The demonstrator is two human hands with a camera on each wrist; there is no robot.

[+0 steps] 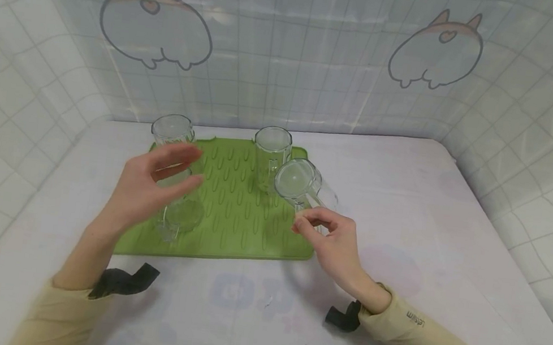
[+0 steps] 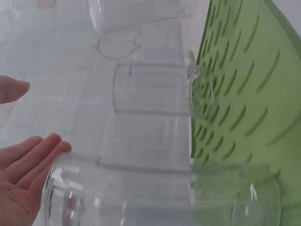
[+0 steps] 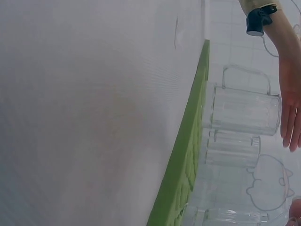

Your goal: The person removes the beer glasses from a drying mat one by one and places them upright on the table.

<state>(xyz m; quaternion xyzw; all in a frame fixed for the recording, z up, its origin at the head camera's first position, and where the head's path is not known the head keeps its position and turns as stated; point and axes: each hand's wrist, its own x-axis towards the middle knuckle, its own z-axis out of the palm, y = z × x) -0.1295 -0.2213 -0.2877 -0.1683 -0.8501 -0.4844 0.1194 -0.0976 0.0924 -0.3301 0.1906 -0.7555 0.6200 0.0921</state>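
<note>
My right hand (image 1: 330,241) pinches the handle of a clear glass mug (image 1: 298,179), which hangs tilted above the right edge of a green ribbed mat (image 1: 231,213). In the head view my left hand (image 1: 144,186) hovers over the mat's left side, thumb and fingers apart with nothing between them. Just below it stands a front-left glass mug (image 1: 186,214), partly hidden by the hand. A back-left mug (image 1: 173,127) stands behind that hand. Another mug (image 1: 271,157) is upright at the back right of the mat, beside the held one.
A pale cloth (image 1: 430,213) covers the table around the mat. Behind and at both sides rises a white sheet with a grid pattern (image 1: 290,54). Black straps (image 1: 128,281) sit on both wrists.
</note>
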